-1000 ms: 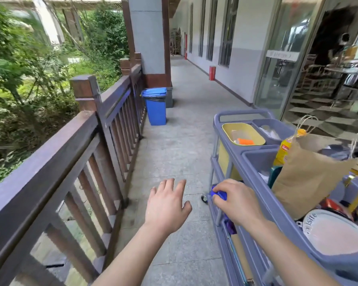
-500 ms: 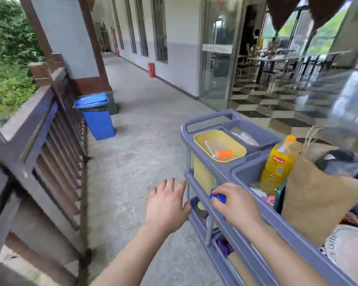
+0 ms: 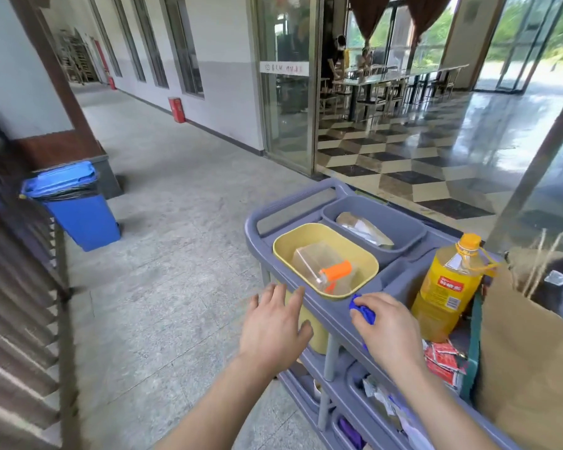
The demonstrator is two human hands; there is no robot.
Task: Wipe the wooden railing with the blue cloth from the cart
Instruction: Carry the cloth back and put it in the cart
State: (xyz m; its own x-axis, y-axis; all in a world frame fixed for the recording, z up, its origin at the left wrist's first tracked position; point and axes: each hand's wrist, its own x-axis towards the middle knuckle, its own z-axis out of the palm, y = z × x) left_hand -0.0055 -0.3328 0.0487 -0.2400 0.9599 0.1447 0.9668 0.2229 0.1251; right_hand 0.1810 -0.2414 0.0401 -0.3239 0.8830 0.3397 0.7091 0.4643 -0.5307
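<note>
The right hand (image 3: pixel 387 329) lies on the near rim of the cart (image 3: pixel 333 315), with its fingers curled over the blue cloth (image 3: pixel 363 311), so it grips the cloth there. Only a small blue part shows past the knuckles. The left hand (image 3: pixel 273 329) hovers just beside the cart's left side, open with the fingers spread, and it seems to hold nothing.

A little further along the cart top stands a yellow tub (image 3: pixel 306 230) with a spray bottle (image 3: pixel 332 271) lying inside. A yellow oil bottle (image 3: pixel 446 287) and a paper bag (image 3: pixel 527 352) are on the right part of the cart.

The wooden railing (image 3: pixel 20 319) runs well apart to the left of the cart, across the paved floor, and a blue bin (image 3: pixel 78 216) stands further along it.

I judge the step in hand is taking the cloth; no wiping has begun. The next move calls for lifting the cloth free of the rim, turning left away from the cart, and pressing the cloth flat on the top rail.
</note>
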